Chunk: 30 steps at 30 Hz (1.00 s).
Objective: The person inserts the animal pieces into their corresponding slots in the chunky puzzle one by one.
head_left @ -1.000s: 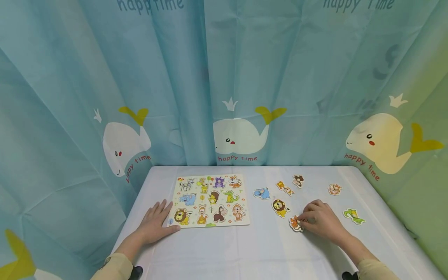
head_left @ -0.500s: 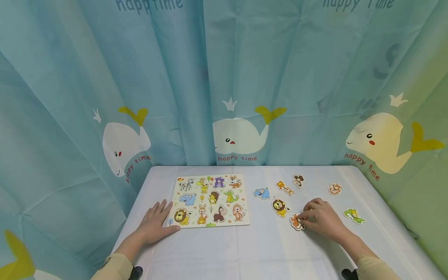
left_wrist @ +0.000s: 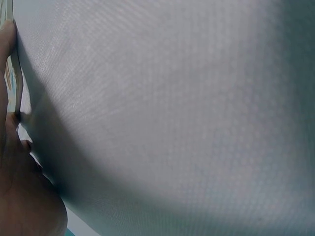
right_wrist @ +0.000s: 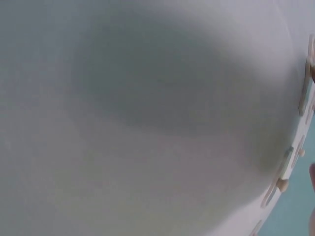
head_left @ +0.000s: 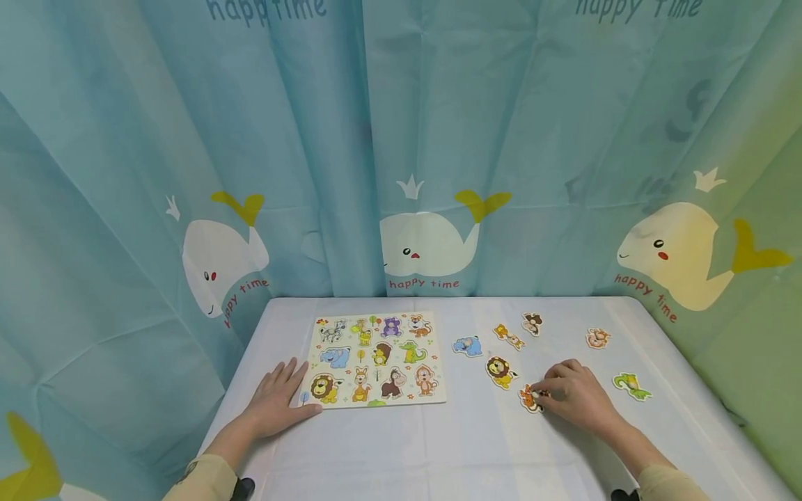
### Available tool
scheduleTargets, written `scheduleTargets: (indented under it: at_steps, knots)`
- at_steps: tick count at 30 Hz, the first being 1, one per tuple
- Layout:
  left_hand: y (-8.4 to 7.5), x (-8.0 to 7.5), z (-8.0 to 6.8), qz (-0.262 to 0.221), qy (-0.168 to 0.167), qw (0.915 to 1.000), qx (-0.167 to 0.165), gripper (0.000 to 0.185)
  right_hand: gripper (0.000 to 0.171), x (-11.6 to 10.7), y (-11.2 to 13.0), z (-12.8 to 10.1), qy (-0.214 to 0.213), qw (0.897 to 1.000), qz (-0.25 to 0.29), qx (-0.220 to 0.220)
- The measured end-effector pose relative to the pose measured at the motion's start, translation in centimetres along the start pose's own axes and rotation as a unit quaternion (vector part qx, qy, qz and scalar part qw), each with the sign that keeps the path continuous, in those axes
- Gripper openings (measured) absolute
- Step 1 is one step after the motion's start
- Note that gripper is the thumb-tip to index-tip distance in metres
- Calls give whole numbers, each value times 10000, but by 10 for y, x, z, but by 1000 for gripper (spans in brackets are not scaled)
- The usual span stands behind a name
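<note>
Right hand rests knuckles-up on the white tablecloth, fingertips curled and pinching the peg of a flat orange animal puzzle piece that lies on the cloth at about 4 o'clock from the table's middle; which animal it is cannot be made out, since the fingers cover part of it. Left hand lies flat, fingers spread and straight, thumb touching the lower left corner of the puzzle board, a thin pale rectangular board printed with cartoon animals, at 9 o'clock of centre. Loose die-cut pieces, flat with white outlines, lie around the right hand: a lion piece just beside the orange one at 10 o'clock from it, a blue elephant piece, a small orange-yellow piece, a brown monkey piece, a pinkish piece and a green crocodile piece toward 3 o'clock. The cloth looks like finely woven, matte fabric, slightly creased. The left wrist view shows only blurred cloth, the board's thin edge and part of the hand; the right wrist view is mostly grey blur with peg-topped pieces cut off at its right edge. Behind the table hangs a teal curtain in soft folds, printed with whales and "happy time".
</note>
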<state>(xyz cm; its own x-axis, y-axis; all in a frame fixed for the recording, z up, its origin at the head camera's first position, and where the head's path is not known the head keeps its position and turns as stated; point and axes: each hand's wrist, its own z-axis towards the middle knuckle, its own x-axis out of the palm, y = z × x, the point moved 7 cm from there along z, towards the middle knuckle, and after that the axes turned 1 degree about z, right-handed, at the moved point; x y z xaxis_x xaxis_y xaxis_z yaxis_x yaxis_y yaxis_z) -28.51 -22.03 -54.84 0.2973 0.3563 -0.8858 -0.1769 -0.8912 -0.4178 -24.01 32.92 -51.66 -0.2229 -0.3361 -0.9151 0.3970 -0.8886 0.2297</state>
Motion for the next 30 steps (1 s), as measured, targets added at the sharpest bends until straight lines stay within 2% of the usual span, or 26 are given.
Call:
scheduleTargets:
  at_steps: [4,8,19,30]
  knots:
    - [0,0,0,-15,-19,10000,10,107,16,2,-1,-1,81,9984,-192,525]
    - [1,0,0,-2,-41,10000,30,107,21,1,0,-3,-73,9965,-322,767]
    - [3,2,1,47,-71,10000,50,107,26,2,6,-6,-364,9928,-162,1129]
    - [1,1,0,31,-76,10000,52,106,22,1,8,-8,-553,9888,102,1384]
